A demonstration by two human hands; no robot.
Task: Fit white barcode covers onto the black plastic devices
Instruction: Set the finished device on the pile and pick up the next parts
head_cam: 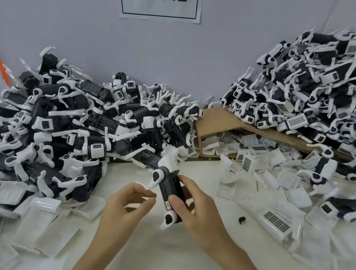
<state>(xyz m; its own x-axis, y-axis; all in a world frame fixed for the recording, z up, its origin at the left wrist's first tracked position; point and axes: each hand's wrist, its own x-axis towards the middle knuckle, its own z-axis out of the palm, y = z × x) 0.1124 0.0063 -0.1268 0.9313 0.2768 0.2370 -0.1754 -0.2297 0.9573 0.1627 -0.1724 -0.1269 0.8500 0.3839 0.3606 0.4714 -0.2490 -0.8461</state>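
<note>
At centre of the table [157, 255], near its front edge: the right hand [199, 207] grips one black device [171, 192], fingers curled round the body and thumb pressed on its upper face. The device is held off the surface and tilted, with its white end pieces showing at top and bottom. The face turned to the camera looks bare black, so I judge this unit has no cover yet.

The left hand [128, 202] sits just beside the device, fingers half curled, thumb and forefinger close together by a white arm of the unit. Motion blur here; I cannot tell whether it pinches anything.

Progress, judged from how the stock lies:
- The right heap [334, 98] has many units showing white barcode panels. These are probably the finished ones.
- The left heap [61, 125] is mostly dark-faced bodies (a few carry small white squares). It is likely the backlog, and it is large.
- White barcode covers [276, 221] lie loose across the table on both sides, and more fill the tipped cardboard box [219, 119] between the heaps.

Estimate: roughly mid-batch. Supply of covers appears ample.
</note>
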